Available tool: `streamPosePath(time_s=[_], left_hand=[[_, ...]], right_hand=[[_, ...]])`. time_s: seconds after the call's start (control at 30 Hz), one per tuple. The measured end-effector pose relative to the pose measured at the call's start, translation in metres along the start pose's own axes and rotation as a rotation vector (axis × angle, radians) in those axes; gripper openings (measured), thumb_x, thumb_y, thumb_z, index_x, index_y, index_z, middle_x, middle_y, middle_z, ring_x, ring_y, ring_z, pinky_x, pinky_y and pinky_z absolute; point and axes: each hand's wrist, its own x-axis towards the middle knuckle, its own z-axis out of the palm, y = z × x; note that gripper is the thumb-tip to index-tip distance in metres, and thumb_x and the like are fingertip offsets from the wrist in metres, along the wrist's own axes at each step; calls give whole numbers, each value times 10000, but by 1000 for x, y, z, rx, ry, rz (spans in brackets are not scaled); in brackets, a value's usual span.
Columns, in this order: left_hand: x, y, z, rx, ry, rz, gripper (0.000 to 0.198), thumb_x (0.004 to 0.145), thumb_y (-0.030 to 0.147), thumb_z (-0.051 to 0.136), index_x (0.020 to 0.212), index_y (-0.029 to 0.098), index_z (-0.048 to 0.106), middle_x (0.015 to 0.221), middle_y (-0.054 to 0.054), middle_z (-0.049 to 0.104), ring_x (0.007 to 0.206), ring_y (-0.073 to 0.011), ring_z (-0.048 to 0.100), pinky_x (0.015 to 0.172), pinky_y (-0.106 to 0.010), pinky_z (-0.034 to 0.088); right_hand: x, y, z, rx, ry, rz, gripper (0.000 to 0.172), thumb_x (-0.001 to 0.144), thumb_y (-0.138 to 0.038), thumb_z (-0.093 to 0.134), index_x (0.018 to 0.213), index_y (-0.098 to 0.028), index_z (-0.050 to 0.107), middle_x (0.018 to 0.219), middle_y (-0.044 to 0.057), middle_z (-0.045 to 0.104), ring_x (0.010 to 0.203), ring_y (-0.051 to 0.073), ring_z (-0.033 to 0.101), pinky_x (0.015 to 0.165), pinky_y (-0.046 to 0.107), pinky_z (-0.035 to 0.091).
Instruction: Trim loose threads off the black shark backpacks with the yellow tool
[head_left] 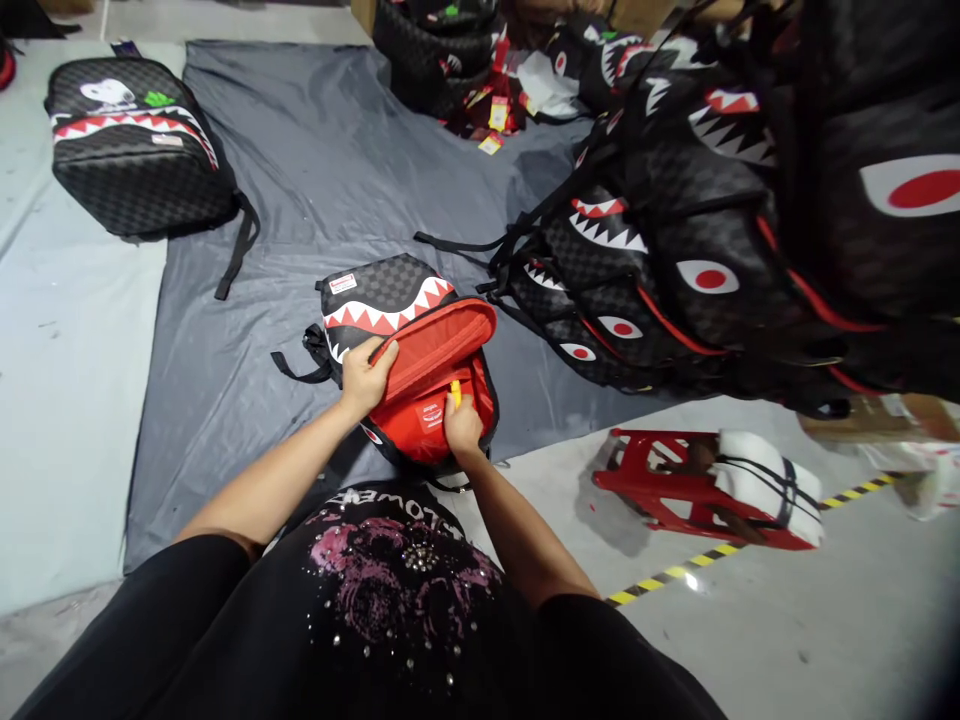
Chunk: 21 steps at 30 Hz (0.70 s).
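In front of me a small black checkered backpack with a red-and-white shark-tooth band lies unzipped on the grey sheet, its red lining showing. My left hand grips the edge of the folded-back front panel, thumb on the lining. Inside the opening is my right hand, its fingers closed round a small tool with a yellow handle; the tool's working end cannot be made out. A white printed label sits on the red lining beside that hand.
Another black backpack stands at the upper left. Stacked shark-face backpacks fill the right side. More bags with yellow tags lie at the back. A red stool with a white strapped cushion is on the floor.
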Motion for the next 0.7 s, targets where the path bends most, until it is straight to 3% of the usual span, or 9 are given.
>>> streamPosePath(time_s=[0.13,0.27,0.37,0.47,0.57,0.7], left_hand=[[3,-2,-3,7,-14,44,490,923,501,533,576,195,369,547,49,344,523,-92,318,523,-241,290],[6,-6,-5,21,-30,67,473,926,484,536,582,192,394,550,48,366,525,-93,336,529,-241,297],[8,-9,-5,28,-36,74,459,923,486,544,594,188,429,556,46,388,537,-94,360,539,-238,304],[9,-9,-5,22,-31,75,459,923,490,547,596,186,442,560,44,409,536,-93,371,545,-237,314],[9,-9,-5,7,-48,73,459,922,488,551,594,186,445,565,42,428,536,-93,385,554,-238,324],[6,-11,-5,-8,-66,65,441,920,482,556,609,182,469,572,42,450,542,-94,403,562,-240,327]], right_hand=[[-11,-2,-17,20,-99,-103,501,981,-526,523,1308,-147,532,1028,159,714,988,268,695,839,315,491],[-9,9,-53,22,-183,-38,530,1056,-487,276,1301,-91,529,1127,227,686,1051,295,678,847,355,493],[0,26,-90,39,-276,-52,555,1043,-537,290,1213,-114,607,1143,201,690,1070,281,666,840,319,487],[6,47,-129,20,-411,-32,564,1021,-566,353,1017,-101,671,864,164,710,814,246,693,711,290,483],[5,63,-161,-40,-529,76,537,1017,-559,367,902,-113,643,585,71,579,519,187,571,565,289,428],[-6,70,-180,192,-745,89,515,1008,-594,373,750,-176,528,521,-23,436,385,91,366,444,246,311]])
